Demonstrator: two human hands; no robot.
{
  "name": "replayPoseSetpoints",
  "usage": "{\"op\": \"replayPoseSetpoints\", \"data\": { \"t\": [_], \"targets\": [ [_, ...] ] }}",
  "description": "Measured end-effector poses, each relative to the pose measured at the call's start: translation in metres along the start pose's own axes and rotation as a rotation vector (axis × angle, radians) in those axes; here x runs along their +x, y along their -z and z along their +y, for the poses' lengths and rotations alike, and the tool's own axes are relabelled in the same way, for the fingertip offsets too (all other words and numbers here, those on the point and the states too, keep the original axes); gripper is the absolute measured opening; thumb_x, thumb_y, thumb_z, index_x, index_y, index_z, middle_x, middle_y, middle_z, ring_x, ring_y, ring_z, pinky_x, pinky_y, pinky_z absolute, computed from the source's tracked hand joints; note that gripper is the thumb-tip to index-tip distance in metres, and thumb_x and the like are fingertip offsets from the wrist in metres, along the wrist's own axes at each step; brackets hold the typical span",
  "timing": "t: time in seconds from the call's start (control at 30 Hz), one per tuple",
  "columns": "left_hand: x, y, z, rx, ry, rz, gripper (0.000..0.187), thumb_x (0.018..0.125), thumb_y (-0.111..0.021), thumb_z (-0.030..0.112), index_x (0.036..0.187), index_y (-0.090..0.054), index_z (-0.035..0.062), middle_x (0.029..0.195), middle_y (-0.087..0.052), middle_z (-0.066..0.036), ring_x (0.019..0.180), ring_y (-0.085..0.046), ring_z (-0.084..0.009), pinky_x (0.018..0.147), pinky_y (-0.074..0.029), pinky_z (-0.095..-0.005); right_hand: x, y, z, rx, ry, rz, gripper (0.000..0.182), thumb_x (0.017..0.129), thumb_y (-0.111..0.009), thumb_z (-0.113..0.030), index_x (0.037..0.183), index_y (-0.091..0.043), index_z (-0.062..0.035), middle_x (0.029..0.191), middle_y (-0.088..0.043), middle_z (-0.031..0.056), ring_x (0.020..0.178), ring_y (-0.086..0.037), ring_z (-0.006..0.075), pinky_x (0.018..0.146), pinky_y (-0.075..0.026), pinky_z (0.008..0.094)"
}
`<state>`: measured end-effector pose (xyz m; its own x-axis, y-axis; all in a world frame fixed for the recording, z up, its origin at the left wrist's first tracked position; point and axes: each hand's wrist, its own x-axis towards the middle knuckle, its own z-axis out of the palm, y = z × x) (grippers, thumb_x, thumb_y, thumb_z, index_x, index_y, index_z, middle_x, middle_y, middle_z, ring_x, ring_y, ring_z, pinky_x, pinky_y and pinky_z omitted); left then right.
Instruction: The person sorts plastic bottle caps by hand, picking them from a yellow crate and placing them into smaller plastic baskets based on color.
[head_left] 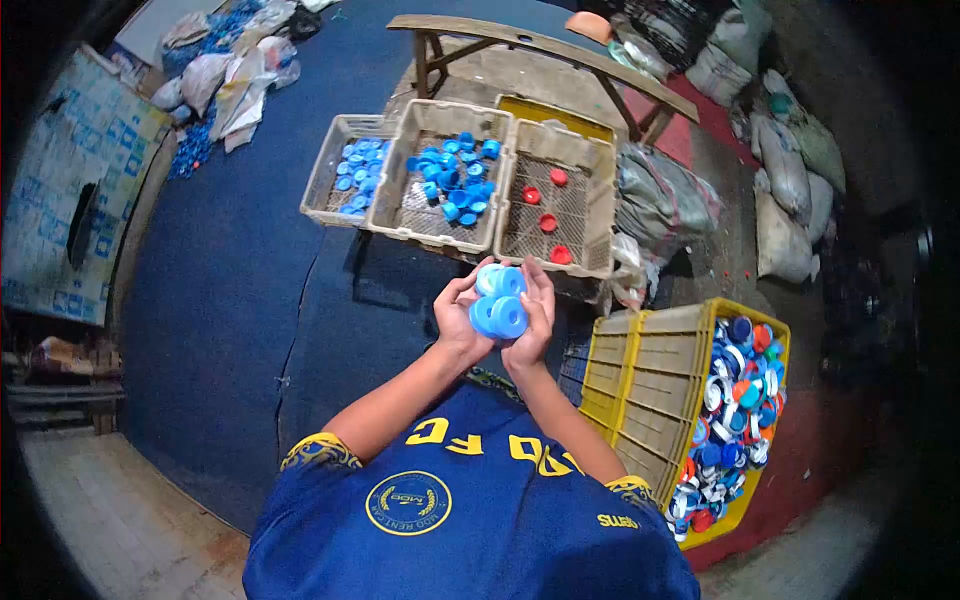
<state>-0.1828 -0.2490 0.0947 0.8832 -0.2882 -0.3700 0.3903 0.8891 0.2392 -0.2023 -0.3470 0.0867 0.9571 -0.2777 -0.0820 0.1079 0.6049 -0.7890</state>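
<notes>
My left hand [456, 312] and my right hand [533, 322] are cupped together in front of my chest, holding a cluster of blue bottle caps [498, 300] between them. The caps are round, light and mid blue. Just beyond my hands stand three beige crates side by side: the left crate [328, 170] holds several blue caps, the middle crate [408, 150] holds a pile of blue caps, and the right crate [600, 200] holds several red caps.
A yellow crate [640, 390] at my right is full of mixed coloured caps [735, 410]. A wooden bench [530, 45] stands behind the crates. Sacks [790, 170] lie at the right, plastic bags [235, 70] at the far left on blue tarp [230, 260].
</notes>
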Motion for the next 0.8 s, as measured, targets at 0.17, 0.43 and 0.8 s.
{"op": "replayPoseSetpoints", "data": {
  "t": [0.17, 0.43, 0.8],
  "targets": [
    [-0.011, 0.049, 0.103, -0.141, -0.092, 0.107, 0.052, 0.093, -0.048, 0.032, 0.134, -0.050, 0.0010, 0.143, -0.056, -0.020, 0.129, -0.055, -0.0344, 0.114, -0.040, -0.0467, 0.007, -0.075, 0.080, -0.041, -0.154, -0.088, 0.069, 0.081, -0.060, -0.012, 0.146, -0.042, 0.0046, 0.137, -0.052, 0.0164, 0.130, -0.050, 0.0257, 0.116, -0.033, 0.0389],
    [0.005, 0.094, 0.193, -0.292, -0.163, 0.154, 0.058, 0.093, -0.049, 0.034, 0.140, -0.046, 0.0004, 0.148, -0.051, -0.022, 0.133, -0.052, -0.0376, 0.115, -0.038, -0.0491, 0.034, -0.140, 0.154, -0.158, -0.251, -0.229, 0.072, 0.078, -0.059, -0.005, 0.147, -0.041, 0.0062, 0.144, -0.050, 0.0178, 0.135, -0.048, 0.0272, 0.119, -0.031, 0.0398],
    [0.104, 0.111, 0.313, -0.236, -0.331, 0.270, 0.059, 0.092, -0.054, 0.037, 0.140, -0.048, 0.0019, 0.143, -0.056, -0.020, 0.130, -0.055, -0.0339, 0.114, -0.039, -0.0470, 0.160, -0.225, 0.245, -0.044, -0.525, -0.258, 0.060, 0.083, -0.056, -0.010, 0.141, -0.050, 0.0058, 0.136, -0.057, 0.0172, 0.129, -0.053, 0.0256, 0.113, -0.038, 0.0361]
  ]
}}
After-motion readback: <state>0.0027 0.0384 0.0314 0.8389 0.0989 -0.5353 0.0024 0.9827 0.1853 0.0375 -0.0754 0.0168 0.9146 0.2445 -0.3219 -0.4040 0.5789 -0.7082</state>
